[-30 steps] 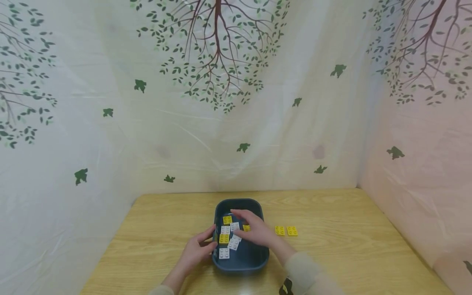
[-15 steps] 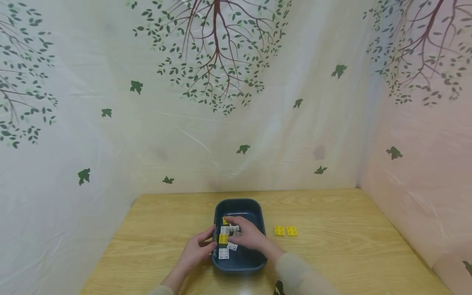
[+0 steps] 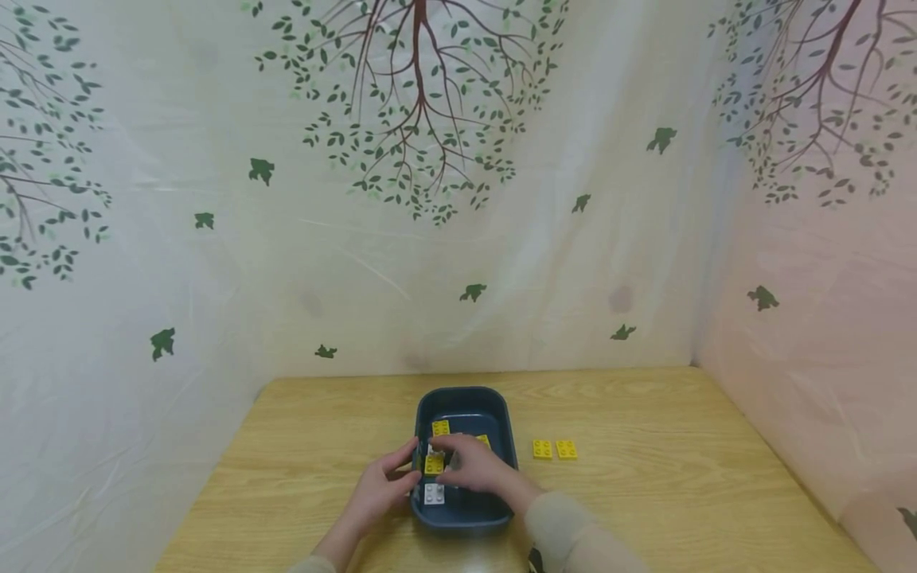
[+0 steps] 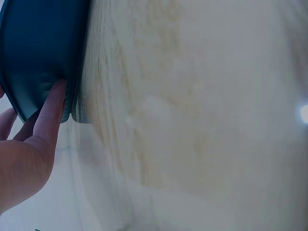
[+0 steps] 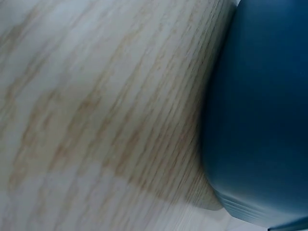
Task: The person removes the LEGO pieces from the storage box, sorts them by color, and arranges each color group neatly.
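Observation:
My left hand rests against the outer left side of a dark blue bin. In the left wrist view a finger of this hand lies along the bin's outer wall. My right hand reaches inside, thumb and forefinger apart around the left row of toy bricks. Between those fingertips sits a yellow brick; I cannot tell whether they pinch it. Nearer me is a white brick, farther off another yellow brick. The right hand hides other white bricks.
Two yellow bricks lie side by side on the wooden table, right of the bin. One more yellow brick shows past the right hand. A curtain with printed trees hangs behind the table and along both sides.
My right hand has moved left and slightly toward me over the bricks, now covering the tilted white ones. The left hand stays at the bin's side.

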Demonstrator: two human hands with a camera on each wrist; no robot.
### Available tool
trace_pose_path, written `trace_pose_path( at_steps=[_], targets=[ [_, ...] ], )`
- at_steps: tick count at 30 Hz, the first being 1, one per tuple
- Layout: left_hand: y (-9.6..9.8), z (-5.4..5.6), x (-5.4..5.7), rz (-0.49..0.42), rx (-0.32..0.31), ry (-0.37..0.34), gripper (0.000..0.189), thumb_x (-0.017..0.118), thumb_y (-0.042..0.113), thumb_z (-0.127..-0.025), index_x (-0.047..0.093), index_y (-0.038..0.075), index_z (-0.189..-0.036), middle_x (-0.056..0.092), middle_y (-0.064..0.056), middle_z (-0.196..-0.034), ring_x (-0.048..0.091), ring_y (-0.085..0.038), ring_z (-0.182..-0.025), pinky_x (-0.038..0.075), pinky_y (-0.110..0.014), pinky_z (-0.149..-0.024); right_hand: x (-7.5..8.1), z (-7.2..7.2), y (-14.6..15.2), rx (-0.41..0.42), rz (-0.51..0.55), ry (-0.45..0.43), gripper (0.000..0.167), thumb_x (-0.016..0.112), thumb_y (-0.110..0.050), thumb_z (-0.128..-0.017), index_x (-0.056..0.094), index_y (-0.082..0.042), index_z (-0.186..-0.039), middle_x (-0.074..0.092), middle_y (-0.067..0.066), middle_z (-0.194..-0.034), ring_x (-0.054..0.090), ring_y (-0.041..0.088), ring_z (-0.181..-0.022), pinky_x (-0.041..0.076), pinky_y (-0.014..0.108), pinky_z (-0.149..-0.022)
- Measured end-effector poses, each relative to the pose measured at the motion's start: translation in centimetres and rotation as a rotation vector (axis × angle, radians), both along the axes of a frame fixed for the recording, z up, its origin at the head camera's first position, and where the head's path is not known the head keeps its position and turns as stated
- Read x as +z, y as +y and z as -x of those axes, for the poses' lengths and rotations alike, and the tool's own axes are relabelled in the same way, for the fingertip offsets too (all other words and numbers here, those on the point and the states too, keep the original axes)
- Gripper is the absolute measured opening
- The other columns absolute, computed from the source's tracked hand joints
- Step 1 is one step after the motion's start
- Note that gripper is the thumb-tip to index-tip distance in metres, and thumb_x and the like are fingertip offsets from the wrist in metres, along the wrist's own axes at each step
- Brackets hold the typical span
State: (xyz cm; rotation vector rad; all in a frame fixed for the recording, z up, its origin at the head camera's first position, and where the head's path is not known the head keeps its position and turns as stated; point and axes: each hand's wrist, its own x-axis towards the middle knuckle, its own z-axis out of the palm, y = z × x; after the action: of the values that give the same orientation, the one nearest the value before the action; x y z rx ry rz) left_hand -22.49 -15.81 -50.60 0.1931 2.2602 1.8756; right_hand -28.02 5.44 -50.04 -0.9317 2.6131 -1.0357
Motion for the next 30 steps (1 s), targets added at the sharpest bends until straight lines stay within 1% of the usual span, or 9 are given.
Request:
trace_pose_path(
  at_steps=[5,10,16,20,27,30],
  targets=[
    [-0.1,0.0,-0.1,0.005,-0.007,-0.006,0.060,0.063,0.011,-0.096,0.039,0.006,-0.151,0.038,-0.029,-0.150,0.054,-0.044,-0.123,0.057,-0.040,-0.087,0.2,-0.2,-0.2,-0.016,-0.024,-0.015,0.056,0.078,-0.023,-0.085,0.060,-0.011,-0.137,0.066,-0.002,-0.123,0.058,0.013,-0.112,0.046,0.039,-0.103],
    [-0.2,-0.2,-0.1,0.007,-0.011,0.010,0.060,0.063,0.011,-0.096,0.040,0.005,-0.151,0.039,-0.029,-0.149,0.054,-0.044,-0.122,0.057,-0.040,-0.087,0.2,-0.3,-0.4,-0.031,-0.059,-0.017,0.053,0.078,-0.023,-0.085,0.062,-0.012,-0.135,0.067,-0.004,-0.120,0.058,0.012,-0.111,0.046,0.040,-0.104],
    [-0.3,-0.5,0.0,-0.007,-0.017,0.029,0.060,0.064,0.010,-0.095,0.040,0.003,-0.150,0.040,-0.031,-0.148,0.055,-0.044,-0.122,0.057,-0.040,-0.088,0.4,-0.9,-0.7,-0.046,-0.080,-0.013,0.049,0.080,-0.020,-0.084,0.065,-0.013,-0.130,0.067,-0.003,-0.121,0.057,0.016,-0.116,0.044,0.043,-0.105],
    [-0.1,-0.8,-0.1,-0.012,-0.016,0.032,0.059,0.064,0.010,-0.096,0.041,0.004,-0.150,0.040,-0.030,-0.148,0.055,-0.044,-0.121,0.057,-0.040,-0.087,0.5,-1.2,-0.8,-0.051,-0.081,-0.028,0.048,0.081,-0.018,-0.083,0.066,-0.013,-0.128,0.067,-0.002,-0.122,0.058,0.017,-0.117,0.045,0.043,-0.105],
    [0.0,-1.3,0.0,-0.029,-0.015,0.046,0.058,0.063,0.008,-0.096,0.040,0.002,-0.149,0.039,-0.032,-0.147,0.055,-0.045,-0.121,0.057,-0.039,-0.086,0.0,-1.3,-0.9,-0.051,-0.095,-0.047,0.045,0.081,-0.018,-0.082,0.068,-0.014,-0.125,0.068,-0.004,-0.117,0.060,0.013,-0.110,0.047,0.041,-0.102],
    [0.0,-1.3,-0.1,-0.023,-0.012,0.049,0.057,0.062,0.008,-0.096,0.041,0.002,-0.149,0.040,-0.032,-0.147,0.056,-0.044,-0.121,0.057,-0.038,-0.086,0.0,-1.1,-1.0,-0.058,-0.087,-0.064,0.044,0.081,-0.018,-0.082,0.068,-0.013,-0.124,0.069,-0.003,-0.115,0.060,0.012,-0.107,0.048,0.041,-0.100]
  ],
)
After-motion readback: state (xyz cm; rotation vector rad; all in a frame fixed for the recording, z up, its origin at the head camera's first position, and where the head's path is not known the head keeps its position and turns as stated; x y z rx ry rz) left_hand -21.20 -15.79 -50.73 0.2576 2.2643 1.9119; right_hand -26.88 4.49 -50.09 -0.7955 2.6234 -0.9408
